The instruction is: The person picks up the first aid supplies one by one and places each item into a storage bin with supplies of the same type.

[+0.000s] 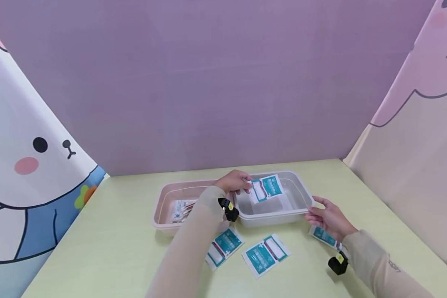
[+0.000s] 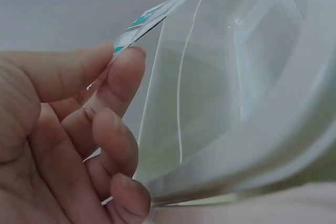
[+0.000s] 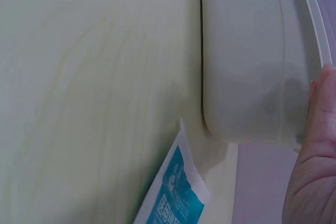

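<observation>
My left hand [image 1: 234, 181] pinches a flat teal-and-white sachet [image 1: 270, 187] by its edge, between thumb and index finger. The sachet is held tilted over the light grey plastic bin [image 1: 272, 218]. In the left wrist view the sachet [image 2: 152, 18] shows almost edge-on, and the other fingers curl close to the bin's rim [image 2: 210, 177]. At the bin's front right corner, my right hand [image 1: 329, 217] grips the rim. The right wrist view has that hand [image 3: 315, 156] at the rim, its fingertips mostly out of sight.
Left of the grey bin stands a pink bin [image 1: 157, 213] holding a clear packet with thin sticks [image 1: 180, 210], partly behind my left arm. Two similar sachets lie in front, one left [image 1: 226, 245] and one right [image 1: 264, 255]. Another sachet [image 1: 325, 236] lies under my right hand.
</observation>
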The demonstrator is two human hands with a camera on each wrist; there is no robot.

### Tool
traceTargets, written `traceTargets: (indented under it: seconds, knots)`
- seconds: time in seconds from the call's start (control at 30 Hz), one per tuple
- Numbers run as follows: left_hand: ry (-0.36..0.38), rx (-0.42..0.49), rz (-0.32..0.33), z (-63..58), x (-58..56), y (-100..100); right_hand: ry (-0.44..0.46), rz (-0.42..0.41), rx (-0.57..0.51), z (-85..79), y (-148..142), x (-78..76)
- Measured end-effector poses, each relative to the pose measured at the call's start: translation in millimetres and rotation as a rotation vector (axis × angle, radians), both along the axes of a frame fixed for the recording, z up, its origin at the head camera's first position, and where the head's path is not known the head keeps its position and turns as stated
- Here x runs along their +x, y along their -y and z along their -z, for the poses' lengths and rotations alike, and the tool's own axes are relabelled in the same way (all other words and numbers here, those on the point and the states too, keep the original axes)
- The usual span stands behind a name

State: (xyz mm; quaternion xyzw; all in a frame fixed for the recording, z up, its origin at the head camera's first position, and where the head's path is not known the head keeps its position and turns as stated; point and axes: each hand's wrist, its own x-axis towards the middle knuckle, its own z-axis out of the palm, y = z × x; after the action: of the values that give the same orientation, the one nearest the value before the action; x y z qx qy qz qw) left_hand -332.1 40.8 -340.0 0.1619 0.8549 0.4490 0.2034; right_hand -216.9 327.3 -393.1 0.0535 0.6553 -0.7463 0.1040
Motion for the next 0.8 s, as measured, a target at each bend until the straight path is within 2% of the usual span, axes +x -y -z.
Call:
traceTargets:
  seconds: [0.2, 0.4, 0.6, 0.8]
  knots:
    - [-0.001, -0.031, 0.007, 3.3, -2.4, -3.2, -0.01, -0.009, 0.017, -3.7, -1.4, 1.3]
    - [0.006, -0.031, -0.005, 4.2, -0.2, -7.4, -0.009, -0.013, 0.017, -4.6, -3.6, 3.2]
    - [0.018, -0.025, -0.06, 3.8, 0.9, -11.8, -0.008, -0.01, 0.011, -3.7, -3.5, 2.5]
    - [0.024, -0.068, -0.112, 4.0, 2.9, -13.0, -0.003, -0.017, 0.03, -3.4, 0.8, 0.8]
